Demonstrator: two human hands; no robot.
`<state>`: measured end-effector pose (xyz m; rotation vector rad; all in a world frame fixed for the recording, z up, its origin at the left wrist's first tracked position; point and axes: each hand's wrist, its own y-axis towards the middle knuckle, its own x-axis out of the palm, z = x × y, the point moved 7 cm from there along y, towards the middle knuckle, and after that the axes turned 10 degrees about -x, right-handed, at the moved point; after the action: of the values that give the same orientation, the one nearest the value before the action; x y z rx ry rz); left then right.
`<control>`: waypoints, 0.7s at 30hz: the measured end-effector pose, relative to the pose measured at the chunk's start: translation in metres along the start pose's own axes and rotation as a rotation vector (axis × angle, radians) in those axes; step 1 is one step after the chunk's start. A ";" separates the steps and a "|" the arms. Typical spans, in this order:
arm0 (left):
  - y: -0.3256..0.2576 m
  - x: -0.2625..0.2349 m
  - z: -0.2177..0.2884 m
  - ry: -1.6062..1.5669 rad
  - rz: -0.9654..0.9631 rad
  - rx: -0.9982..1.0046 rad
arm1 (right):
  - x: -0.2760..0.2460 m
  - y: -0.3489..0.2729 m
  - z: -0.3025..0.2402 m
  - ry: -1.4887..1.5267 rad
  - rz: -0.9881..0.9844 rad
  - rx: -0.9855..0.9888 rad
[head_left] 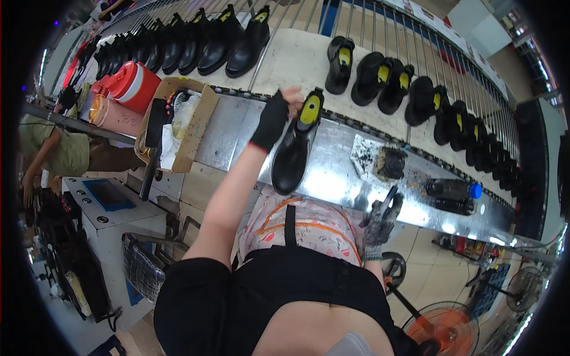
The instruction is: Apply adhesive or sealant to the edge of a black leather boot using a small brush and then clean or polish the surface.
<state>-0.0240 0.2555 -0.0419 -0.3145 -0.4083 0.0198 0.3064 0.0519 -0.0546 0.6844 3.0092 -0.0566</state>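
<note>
While held: left hand [274, 118], grip shut round the top of a black boot [295, 148] lying on the metal table [237, 136].
Right hand [382, 218]: gloved, at the near table edge; grip unclear.
Open room: bare metal left of the boot, up to a cardboard box [199, 118].
Arm: left forearm stretched far.
</note>
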 end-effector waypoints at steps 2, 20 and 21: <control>0.031 0.018 0.011 0.115 0.006 -0.024 | 0.008 0.009 -0.010 0.094 0.009 -0.030; -0.051 0.100 0.067 -0.091 -0.878 0.264 | 0.001 0.007 -0.046 0.224 -0.028 -0.137; -0.056 0.103 0.066 -0.076 -0.887 0.263 | -0.004 0.015 -0.031 0.083 -0.079 -0.043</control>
<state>0.0421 0.2305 0.0729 0.1460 -0.5864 -0.7780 0.3153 0.0649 -0.0238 0.5777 3.1063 0.0338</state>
